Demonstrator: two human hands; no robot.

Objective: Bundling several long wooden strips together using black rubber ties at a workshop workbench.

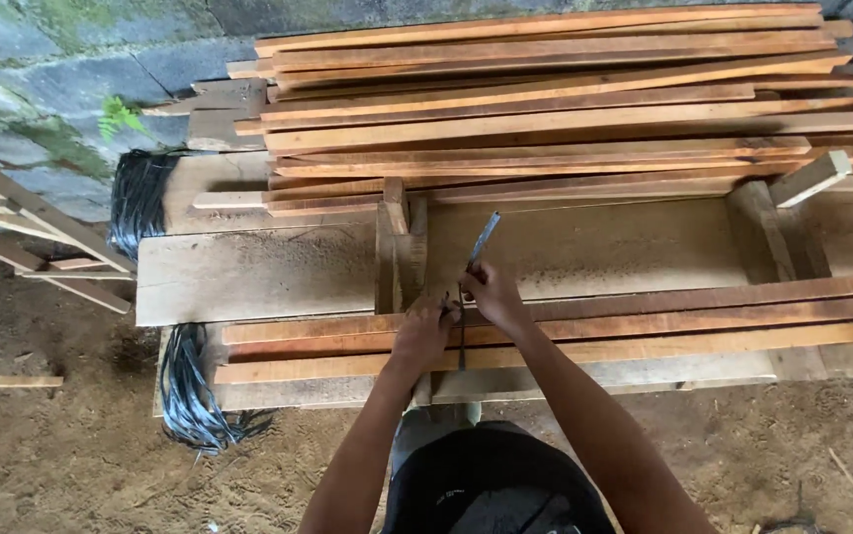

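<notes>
My left hand (pixel 424 326) and my right hand (pixel 491 294) meet over a small bundle of long reddish wooden slats (pixel 644 321) lying across a workbench. A thin dark strap (pixel 482 239) rises from between my hands and points up and away; my right hand pinches it, and my left hand grips its lower part against the slats. The strap also runs down over the slats' front edge. Just behind my hands stands a short upright wooden block (pixel 399 247).
A big pile of wooden slats (pixel 545 109) fills the back of the bench. A wide plank (pixel 248 272) forms the bench top. Bunches of dark straps hang at the left (pixel 139 198) and lower left (pixel 194 391). The floor is sawdust-covered dirt; a wooden frame (pixel 21 227) leans at far left.
</notes>
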